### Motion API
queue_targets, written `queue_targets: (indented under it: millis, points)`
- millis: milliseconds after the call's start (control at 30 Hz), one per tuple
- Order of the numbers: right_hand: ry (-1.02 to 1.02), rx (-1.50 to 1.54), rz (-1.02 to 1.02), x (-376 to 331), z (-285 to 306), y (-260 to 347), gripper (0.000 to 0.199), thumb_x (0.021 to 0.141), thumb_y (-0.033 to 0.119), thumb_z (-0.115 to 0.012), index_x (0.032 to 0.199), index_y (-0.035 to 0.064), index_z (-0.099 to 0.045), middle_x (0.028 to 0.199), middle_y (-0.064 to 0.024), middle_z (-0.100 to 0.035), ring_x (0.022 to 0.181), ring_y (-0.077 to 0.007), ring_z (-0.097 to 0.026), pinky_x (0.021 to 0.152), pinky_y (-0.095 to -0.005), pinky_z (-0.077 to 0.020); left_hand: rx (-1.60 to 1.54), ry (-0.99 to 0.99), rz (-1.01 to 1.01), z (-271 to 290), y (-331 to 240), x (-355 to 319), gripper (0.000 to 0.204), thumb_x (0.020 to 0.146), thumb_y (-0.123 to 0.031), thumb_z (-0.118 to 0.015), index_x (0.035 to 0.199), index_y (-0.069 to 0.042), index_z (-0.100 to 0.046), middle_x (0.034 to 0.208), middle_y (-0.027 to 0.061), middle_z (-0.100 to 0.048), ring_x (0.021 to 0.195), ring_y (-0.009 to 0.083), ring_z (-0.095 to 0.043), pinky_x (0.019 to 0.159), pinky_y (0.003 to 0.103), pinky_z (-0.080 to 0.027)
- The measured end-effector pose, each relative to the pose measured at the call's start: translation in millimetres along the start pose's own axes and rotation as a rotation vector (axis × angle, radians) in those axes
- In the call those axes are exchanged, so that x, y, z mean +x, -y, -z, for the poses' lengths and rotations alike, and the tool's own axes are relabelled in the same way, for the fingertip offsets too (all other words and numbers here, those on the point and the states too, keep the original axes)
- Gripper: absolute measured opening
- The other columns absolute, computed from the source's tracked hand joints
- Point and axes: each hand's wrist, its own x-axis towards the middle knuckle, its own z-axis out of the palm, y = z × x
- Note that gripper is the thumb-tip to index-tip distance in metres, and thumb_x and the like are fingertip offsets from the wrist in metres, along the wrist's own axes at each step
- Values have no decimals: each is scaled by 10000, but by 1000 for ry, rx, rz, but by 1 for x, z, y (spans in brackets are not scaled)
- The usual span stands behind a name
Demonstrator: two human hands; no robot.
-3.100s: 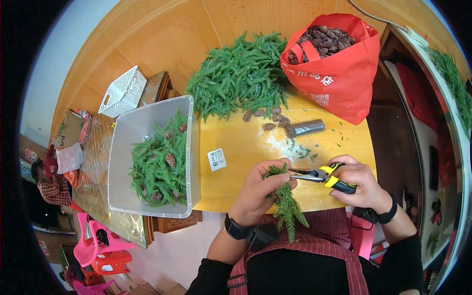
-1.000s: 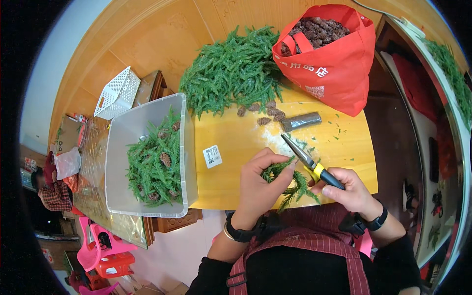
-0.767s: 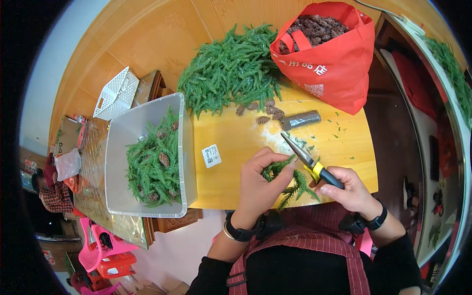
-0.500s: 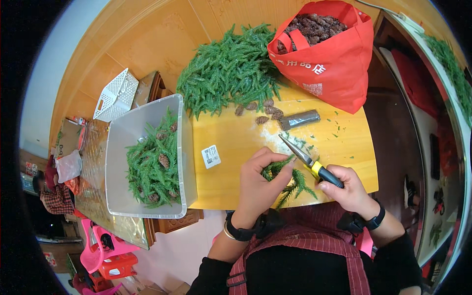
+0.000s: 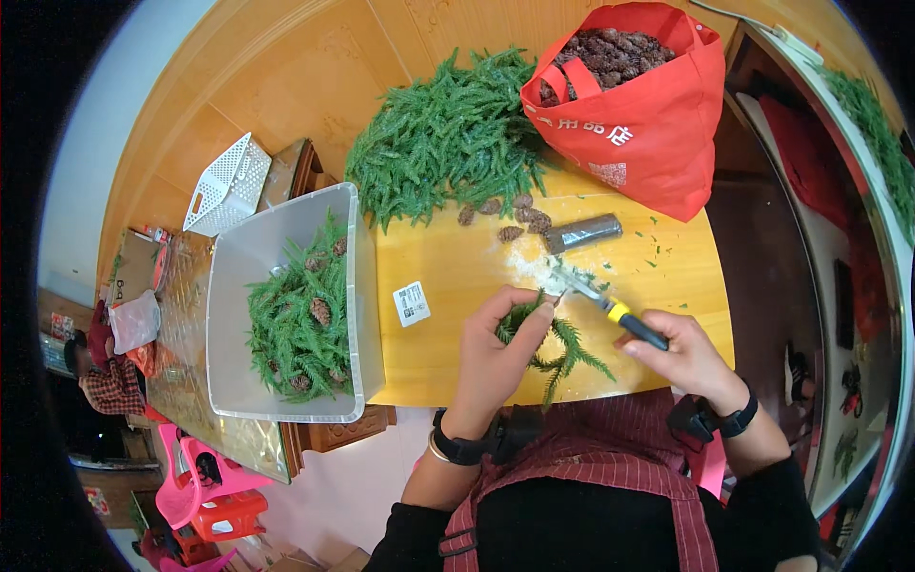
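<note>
My left hand (image 5: pixel 488 357) pinches a green artificial pine sprig (image 5: pixel 570 355) between thumb and fingers, its needled branches hanging toward the table's near edge. In my right hand (image 5: pixel 694 360) are needle-nose pliers (image 5: pixel 621 315) with yellow and black handles. Their slim jaws, blurred, point up and left near the sprig's upper end, and I cannot make out whether they touch it. Beyond the jaws, several loose pine cones (image 5: pixel 511 233) lie beside a dark bundle in clear wrap (image 5: pixel 589 232). White powder and green scraps are scattered around there.
A translucent bin (image 5: pixel 356 286) of pine sprigs with cones stands at the left. Behind are a heap of green sprigs (image 5: pixel 448 143) and a red bag (image 5: pixel 639 143) full of cones. A white label (image 5: pixel 412 304) lies on the yellow table (image 5: pixel 429 357). A person (image 5: pixel 110 381) is far left.
The pliers have shifted slightly and swung in my right hand, their jaws now blurred. My left hand keeps its pinch on the sprig, which has turned a little.
</note>
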Motion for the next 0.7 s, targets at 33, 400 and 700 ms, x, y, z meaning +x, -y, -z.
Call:
queue_targets:
  millis: [33, 400, 700]
  points:
    - [-1, -1, 0, -1, 1, 2, 168, 798, 181, -646, 841, 30, -586, 563, 6, -400, 553, -58, -384, 494, -247, -343, -136, 7, 98, -1, -3, 0, 106, 830, -82, -577, 891, 5, -588, 657, -35, -487, 581, 35, -421, 520, 183, -338]
    - [157, 81, 9, -16, 21, 33, 186, 761, 138, -636, 862, -11, -589, 832, -87, -629, 716, -105, -533, 657, -236, -400, -203, 32, -52, 2, 2, -1, 108, 818, -34, -585, 920, 2, -575, 778, -14, -523, 650, 28, -452, 569, 169, -367]
    - [90, -13, 25, -18, 18, 36, 172, 730, 125, -678, 689, 6, -560, 674, -38, -546, 560, -102, -509, 517, -225, -377, -145, 144, -116, 8, -3, -4, 180, 749, 19, -606, 924, -3, -573, 897, 38, -549, 769, 88, -517, 665, 203, -423]
